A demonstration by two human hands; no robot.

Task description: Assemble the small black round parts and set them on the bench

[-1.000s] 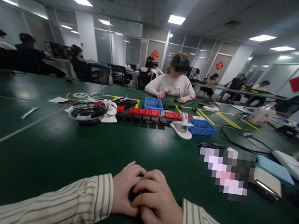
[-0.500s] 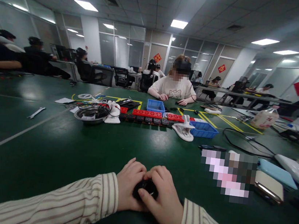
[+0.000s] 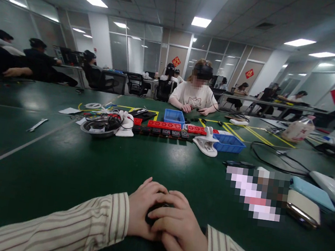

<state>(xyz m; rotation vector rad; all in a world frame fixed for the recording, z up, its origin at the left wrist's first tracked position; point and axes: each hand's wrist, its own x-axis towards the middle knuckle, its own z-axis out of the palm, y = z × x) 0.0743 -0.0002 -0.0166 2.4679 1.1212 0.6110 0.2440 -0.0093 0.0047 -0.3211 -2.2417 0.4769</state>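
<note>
A small, black rounded object rests low over the table between my two hands, mostly covered by fingers, so its kind cannot be made out. My left hand wraps around its left side, thumb near me and fingers over the far side. From the right, my right hand lays its bent fingers across the top, with the fingertips reaching toward the left hand. The right thumb is tucked lower, beneath the fingers. Both wrists are in striped cuffs close to the green tabletop.
Across the middle stand a metal bowl of cables, red socket pieces, a white clip base and blue bins. A wrench lies left. Phone-like items sit right. A person works opposite.
My right hand has turned over the black object: its fingers now stretch across the top and its thumb has dropped lower. The left hand keeps nearly the same hold.
</note>
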